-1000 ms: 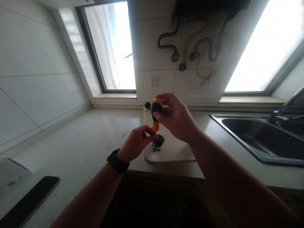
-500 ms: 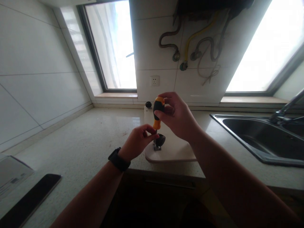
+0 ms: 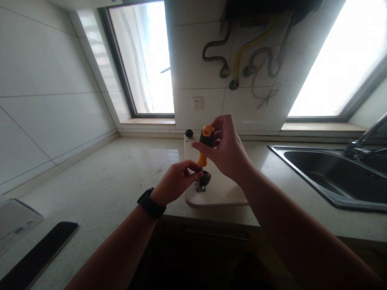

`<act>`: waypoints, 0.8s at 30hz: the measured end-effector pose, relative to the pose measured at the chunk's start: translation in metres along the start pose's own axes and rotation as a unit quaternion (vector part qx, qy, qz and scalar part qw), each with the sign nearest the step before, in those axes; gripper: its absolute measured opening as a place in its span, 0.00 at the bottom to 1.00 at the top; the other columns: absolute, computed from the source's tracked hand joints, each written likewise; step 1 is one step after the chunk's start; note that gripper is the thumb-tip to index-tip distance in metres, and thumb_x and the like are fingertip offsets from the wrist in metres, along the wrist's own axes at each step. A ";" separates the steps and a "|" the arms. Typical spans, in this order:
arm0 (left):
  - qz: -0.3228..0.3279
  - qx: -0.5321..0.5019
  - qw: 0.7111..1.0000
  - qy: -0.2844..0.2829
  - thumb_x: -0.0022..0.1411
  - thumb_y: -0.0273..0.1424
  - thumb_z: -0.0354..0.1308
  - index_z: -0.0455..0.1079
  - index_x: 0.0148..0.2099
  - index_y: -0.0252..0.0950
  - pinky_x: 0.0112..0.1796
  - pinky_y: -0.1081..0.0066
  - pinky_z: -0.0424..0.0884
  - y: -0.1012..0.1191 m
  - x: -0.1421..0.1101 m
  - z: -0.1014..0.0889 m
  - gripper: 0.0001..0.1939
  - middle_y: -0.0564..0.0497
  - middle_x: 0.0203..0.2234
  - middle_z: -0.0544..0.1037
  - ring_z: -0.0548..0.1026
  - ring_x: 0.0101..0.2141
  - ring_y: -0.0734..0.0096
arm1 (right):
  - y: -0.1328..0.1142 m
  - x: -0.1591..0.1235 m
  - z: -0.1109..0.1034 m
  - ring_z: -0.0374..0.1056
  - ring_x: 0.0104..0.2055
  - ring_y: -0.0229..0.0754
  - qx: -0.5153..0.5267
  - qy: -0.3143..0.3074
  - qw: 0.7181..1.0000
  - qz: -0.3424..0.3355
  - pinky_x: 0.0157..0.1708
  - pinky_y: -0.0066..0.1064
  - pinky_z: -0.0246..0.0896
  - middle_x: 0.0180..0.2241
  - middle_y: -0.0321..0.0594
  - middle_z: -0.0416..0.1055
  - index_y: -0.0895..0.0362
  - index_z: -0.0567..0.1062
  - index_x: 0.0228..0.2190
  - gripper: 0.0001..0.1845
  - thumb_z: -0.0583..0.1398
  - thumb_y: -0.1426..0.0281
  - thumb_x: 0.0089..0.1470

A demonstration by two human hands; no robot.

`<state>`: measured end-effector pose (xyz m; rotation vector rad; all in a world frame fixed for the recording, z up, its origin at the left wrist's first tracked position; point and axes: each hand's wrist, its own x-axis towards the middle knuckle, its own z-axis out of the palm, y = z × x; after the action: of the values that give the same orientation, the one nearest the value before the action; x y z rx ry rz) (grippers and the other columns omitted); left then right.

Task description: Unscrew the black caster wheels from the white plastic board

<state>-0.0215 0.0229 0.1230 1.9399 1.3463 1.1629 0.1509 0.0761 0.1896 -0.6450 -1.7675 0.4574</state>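
A yellow and black screwdriver point(image 3: 203, 158) stands nearly upright, leaning slightly, over a white board point(image 3: 222, 195) with rounded corners. My right hand point(image 3: 231, 151) is closed around its handle from the right, the thumb stretched across the front. With thumb and fingertips, my left hand point(image 3: 178, 179) pinches the screwdriver's thin shaft just below the handle. Right beside those fingertips is a black wheel point(image 3: 206, 179), its metal bracket point(image 3: 200, 188) resting on the board's near left corner. The screwdriver's tip is hidden by my left fingers. A second black wheel point(image 3: 189, 133) sits at the board's far left corner.
The board lies on a speckled stone counter point(image 3: 127, 173) near its front edge. At the right is a sink point(image 3: 326, 177) with a faucet point(image 3: 352, 149). A phone point(image 3: 45, 249) and a pale box point(image 3: 18, 221) lie at the lower left. Hoses point(image 3: 238, 56) hang on the wall.
The screwdriver's handle has tilted slightly to the right and turned. My right hand has shifted its grip, with the thumb now straighter. The left hand has barely moved.
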 end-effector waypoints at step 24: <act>-0.047 -0.062 0.991 0.106 0.54 0.37 0.74 0.75 0.32 0.37 0.27 0.71 0.60 -0.003 0.001 0.014 0.13 0.57 0.21 0.73 0.64 0.23 0.74 | -0.014 0.004 -0.008 0.72 0.40 0.42 0.072 -0.153 0.984 0.051 0.38 0.39 0.72 0.45 0.42 0.72 0.55 0.65 0.54 0.27 0.65 0.68 0.54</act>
<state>-0.0108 0.0259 0.1143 1.6848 1.4190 1.4023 0.1553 0.0671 0.2033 -0.5876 -1.9721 0.7815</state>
